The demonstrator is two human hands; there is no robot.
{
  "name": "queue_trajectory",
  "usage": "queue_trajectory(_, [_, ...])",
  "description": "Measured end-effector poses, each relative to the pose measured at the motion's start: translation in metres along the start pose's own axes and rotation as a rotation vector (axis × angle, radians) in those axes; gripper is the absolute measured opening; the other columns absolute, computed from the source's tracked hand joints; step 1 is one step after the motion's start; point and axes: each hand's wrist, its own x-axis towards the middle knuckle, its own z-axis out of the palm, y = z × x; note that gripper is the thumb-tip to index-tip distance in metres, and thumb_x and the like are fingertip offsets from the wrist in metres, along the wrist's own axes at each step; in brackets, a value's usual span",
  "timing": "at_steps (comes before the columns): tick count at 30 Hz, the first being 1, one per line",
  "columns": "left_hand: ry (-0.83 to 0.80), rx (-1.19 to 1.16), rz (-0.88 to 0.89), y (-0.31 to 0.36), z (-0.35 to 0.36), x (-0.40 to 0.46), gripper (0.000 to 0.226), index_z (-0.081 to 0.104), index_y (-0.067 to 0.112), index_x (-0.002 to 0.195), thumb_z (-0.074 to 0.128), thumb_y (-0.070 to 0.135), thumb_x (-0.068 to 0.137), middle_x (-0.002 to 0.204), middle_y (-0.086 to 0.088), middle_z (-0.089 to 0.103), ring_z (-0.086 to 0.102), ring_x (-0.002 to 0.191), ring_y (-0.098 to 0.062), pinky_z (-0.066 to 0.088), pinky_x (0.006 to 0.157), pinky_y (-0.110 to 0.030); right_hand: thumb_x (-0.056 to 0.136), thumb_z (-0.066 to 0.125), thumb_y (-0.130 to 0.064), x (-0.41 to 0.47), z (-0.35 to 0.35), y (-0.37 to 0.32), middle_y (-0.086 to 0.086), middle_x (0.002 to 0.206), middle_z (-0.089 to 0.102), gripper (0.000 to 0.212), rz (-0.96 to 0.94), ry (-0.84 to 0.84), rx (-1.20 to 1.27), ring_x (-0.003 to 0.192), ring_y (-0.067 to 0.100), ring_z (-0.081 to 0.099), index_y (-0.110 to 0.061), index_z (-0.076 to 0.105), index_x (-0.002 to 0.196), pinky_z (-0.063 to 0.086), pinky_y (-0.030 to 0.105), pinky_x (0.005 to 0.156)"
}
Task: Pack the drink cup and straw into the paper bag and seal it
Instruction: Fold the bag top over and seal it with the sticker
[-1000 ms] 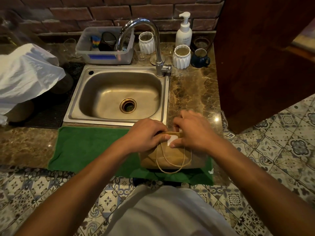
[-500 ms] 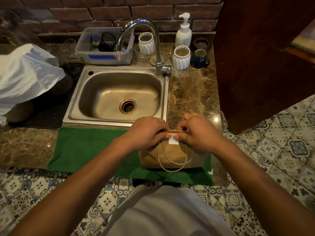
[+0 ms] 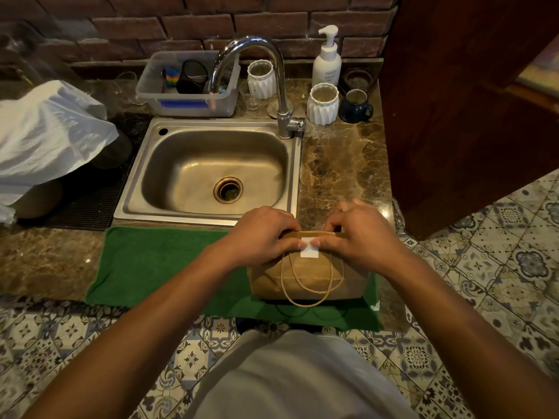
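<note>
A brown paper bag point(image 3: 308, 282) stands on a green towel point(image 3: 157, 261) at the counter's front edge, its top folded shut and its cord handles hanging down the near side. A white sticker point(image 3: 309, 251) lies over the folded top edge. My left hand point(image 3: 266, 234) grips the bag's top from the left, thumb beside the sticker. My right hand point(image 3: 360, 234) holds the top from the right, thumb pressing the sticker's edge. The cup and straw are hidden; the bag's inside cannot be seen.
A steel sink point(image 3: 211, 173) with a tall tap point(image 3: 272, 80) lies behind the towel. White ribbed cups point(image 3: 322, 104), a blue mug point(image 3: 355, 105), a soap pump bottle point(image 3: 326, 62) and a plastic tub point(image 3: 187, 86) stand at the back. A white plastic bag point(image 3: 45, 131) is left; a wooden cabinet point(image 3: 469, 101) right.
The white sticker now lies flatter and lower over the bag's folded top. Both hands have spread slightly apart along the top edge, thumbs on either side of the sticker.
</note>
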Motion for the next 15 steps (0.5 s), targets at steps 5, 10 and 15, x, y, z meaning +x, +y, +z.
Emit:
queue_trajectory(5, [-0.019,-0.053,-0.111,-0.012,0.000,-0.005,0.035,0.079,0.022,0.101,0.070,0.053,0.088,0.093,0.005,0.076,0.064,0.080,-0.014,0.053,0.068,-0.039,0.084,0.074,-0.051,-0.010,-0.009,0.024,-0.001,0.089,0.060,0.029,0.053,0.010,0.068,0.093,0.016,0.048,-0.022,0.078,0.088,0.032,0.032,0.078])
queue_trajectory(10, [0.001,-0.136,-0.162,-0.014,0.000,-0.012,0.032,0.082,0.023,0.098,0.077,0.051,0.083,0.092,0.005,0.079,0.067,0.078,-0.010,0.056,0.067,-0.039,0.083,0.079,-0.042,-0.020,-0.011,0.029,-0.001,0.089,0.063,0.023,0.020,0.044,0.169,0.094,0.022,0.053,-0.020,0.080,0.089,0.044,0.041,0.077])
queue_trajectory(15, [0.057,-0.242,-0.241,-0.025,-0.005,-0.024,0.028,0.082,0.023,0.095,0.079,0.047,0.080,0.082,0.009,0.076,0.068,0.077,-0.008,0.056,0.068,-0.038,0.083,0.081,-0.033,-0.025,-0.011,0.046,0.001,0.088,0.066,0.017,0.047,0.117,0.285,0.092,0.023,0.057,-0.017,0.080,0.087,0.047,0.045,0.080])
